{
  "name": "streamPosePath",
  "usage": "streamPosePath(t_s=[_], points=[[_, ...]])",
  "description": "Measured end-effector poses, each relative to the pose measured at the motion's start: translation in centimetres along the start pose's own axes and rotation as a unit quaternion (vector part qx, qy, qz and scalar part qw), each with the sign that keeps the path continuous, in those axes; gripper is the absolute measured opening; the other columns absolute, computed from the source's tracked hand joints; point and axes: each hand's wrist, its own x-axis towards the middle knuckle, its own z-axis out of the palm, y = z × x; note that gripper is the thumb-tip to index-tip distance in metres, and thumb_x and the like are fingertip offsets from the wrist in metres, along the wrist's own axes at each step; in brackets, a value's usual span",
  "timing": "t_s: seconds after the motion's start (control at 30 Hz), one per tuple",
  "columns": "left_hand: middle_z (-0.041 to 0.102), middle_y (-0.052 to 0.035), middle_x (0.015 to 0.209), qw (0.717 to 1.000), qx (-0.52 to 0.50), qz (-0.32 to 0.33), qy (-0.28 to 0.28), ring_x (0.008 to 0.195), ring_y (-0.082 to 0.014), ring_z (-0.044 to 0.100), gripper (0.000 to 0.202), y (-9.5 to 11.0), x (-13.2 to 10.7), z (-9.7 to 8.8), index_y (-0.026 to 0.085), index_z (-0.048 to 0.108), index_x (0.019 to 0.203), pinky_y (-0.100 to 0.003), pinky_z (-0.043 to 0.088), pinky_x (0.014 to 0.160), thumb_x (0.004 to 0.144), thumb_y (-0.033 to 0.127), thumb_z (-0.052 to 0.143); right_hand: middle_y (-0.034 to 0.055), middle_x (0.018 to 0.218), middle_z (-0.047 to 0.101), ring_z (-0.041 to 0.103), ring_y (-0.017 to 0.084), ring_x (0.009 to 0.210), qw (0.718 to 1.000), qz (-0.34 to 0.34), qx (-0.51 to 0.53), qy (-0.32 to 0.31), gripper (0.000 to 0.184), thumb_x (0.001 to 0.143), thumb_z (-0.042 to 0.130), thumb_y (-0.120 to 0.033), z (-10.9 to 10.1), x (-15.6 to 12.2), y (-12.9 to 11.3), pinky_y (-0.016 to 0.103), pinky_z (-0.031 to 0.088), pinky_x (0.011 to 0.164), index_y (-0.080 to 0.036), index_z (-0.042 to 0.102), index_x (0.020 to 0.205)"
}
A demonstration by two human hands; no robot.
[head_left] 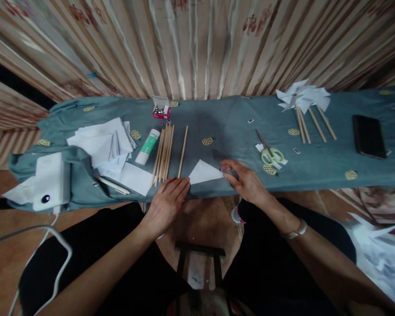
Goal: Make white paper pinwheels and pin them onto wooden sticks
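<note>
Left hand (167,202): lay palm-down by the worktop (230,125) edge; grip unclear.
Right hand (242,177): thumb and forefinger stood parted at the paper's tip.
Paper triangle (204,172): lay between both.
Wooden sticks (165,151): lay leftward.

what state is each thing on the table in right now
White paper: triangular, between left hand and right hand
Small box: lid open
Glue stick: looks capped
Scissors: lying flat, blades apparently shut
Phone: screen dark
Pinwheels: mounted on sticks
Paper pile: loose, uneven
</note>
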Motion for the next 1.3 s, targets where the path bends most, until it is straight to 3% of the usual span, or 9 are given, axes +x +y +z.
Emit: streamPosePath(t_s=[0.2,0.37,0.53,0.73,0.83,0.9,1.07,1.17,1.3], points=[[0.062,-0.0153,0.131,1.0,0.001,-0.013,0.004,0.116,-0.0291,0.059,0.036,0.0,0.2,-0.2,0.012,0.059,0.125,-0.046,0.048,0.096,0.09,0.016,0.055,0.0052,0.108,0.073,0.067,0.02,0.102,0.997,0.05,0.054,0.018,0.028,0.096,0.043,-0.031,-0.6,0.5,-0.1,0.038,0.05,0.094,-0.024,0.062,0.115],[0.064,-0.015,0.128,1.0,-0.001,-0.017,0.011,0.111,-0.0293,0.06,0.032,0.0,0.5,-0.2,0.012,0.062,0.121,-0.045,0.05,0.091,0.09,0.018,0.057,0.0086,0.121,0.067,0.059,0.026,0.116,0.999,-0.021,-0.032,0.009,0.021,0.086,0.063,-0.035,0.4,1.0,-1.2,0.045,0.045,0.101,-0.024,0.069,0.103],[0.066,-0.0143,0.123,0.999,-0.023,-0.028,0.032,0.105,-0.0282,0.062,0.027,-0.5,1.0,-0.4,0.014,0.064,0.115,-0.046,0.05,0.09,0.091,0.021,0.055,0.0087,0.127,0.064,0.058,0.026,0.118,1.0,-0.012,-0.013,0.006,0.004,0.079,0.067,-0.023,1.3,1.3,-1.2,0.049,0.043,0.102,-0.023,0.066,0.083],[0.056,-0.0151,0.137,0.976,-0.17,-0.115,0.079,0.125,-0.0262,0.054,0.049,-1.1,1.9,-0.7,0.017,0.046,0.139,-0.046,0.047,0.103,0.094,0.035,0.053,0.0091,0.125,0.064,0.061,0.023,0.117,0.998,0.0,0.066,0.008,0.006,0.085,0.062,-0.026,0.3,1.0,-1.9,0.044,0.043,0.103,-0.022,0.063,0.08],[0.052,-0.0155,0.142,0.935,-0.29,-0.183,0.091,0.129,-0.026,0.052,0.057,-1.2,2.9,-0.9,0.017,0.042,0.142,-0.045,0.045,0.106,0.093,0.043,0.053,0.0088,0.127,0.063,0.061,0.022,0.118,0.998,-0.027,0.056,0.011,0.007,0.089,0.058,-0.026,-0.5,0.7,-2.8,0.042,0.045,0.102,-0.023,0.063,0.085],[0.057,-0.0156,0.138,0.891,-0.378,-0.232,0.096,0.123,-0.0259,0.058,0.057,-1.2,3.8,-0.9,0.015,0.047,0.14,-0.042,0.048,0.102,0.093,0.047,0.05,0.0086,0.128,0.063,0.06,0.022,0.12,0.998,-0.052,0.043,0.014,0.008,0.091,0.056,-0.026,-0.8,0.6,-3.4,0.041,0.045,0.103,-0.023,0.062,0.087],[0.075,-0.0095,0.098,0.781,-0.549,-0.294,0.052,0.09,-0.024,0.07,0.051,-1.6,6.0,-0.7,0.015,0.073,0.105,-0.034,0.055,0.078,0.081,0.058,0.061,0.0077,0.128,0.063,0.058,0.022,0.122,0.994,-0.097,0.018,0.044,0.009,0.092,0.055,-0.025,-1.2,0.6,-4.3,0.044,0.046,0.104,-0.024,0.064,0.09],[0.073,-0.0061,0.071,0.711,-0.618,-0.335,0.018,0.065,-0.018,0.065,0.045,-1.4,6.9,-0.9,0.013,0.075,0.081,-0.027,0.051,0.062,0.066,0.056,0.075,0.0074,0.13,0.062,0.058,0.023,0.121,0.991,-0.112,0.016,0.07,0.008,0.09,0.057,-0.024,-1.4,0.7,-4.5,0.044,0.047,0.102,-0.024,0.065,0.088],[0.073,-0.0038,0.073,0.658,-0.653,-0.368,0.075,0.062,-0.015,0.062,0.041,-1.0,7.7,-1.4,0.013,0.076,0.082,-0.025,0.048,0.061,0.056,0.044,0.085,0.0063,0.133,0.06,0.057,0.024,0.123,0.988,-0.092,0.051,0.111,0.008,0.087,0.06,-0.024,-1.8,0.8,-4.6,0.045,0.045,0.104,-0.026,0.067,0.092]])
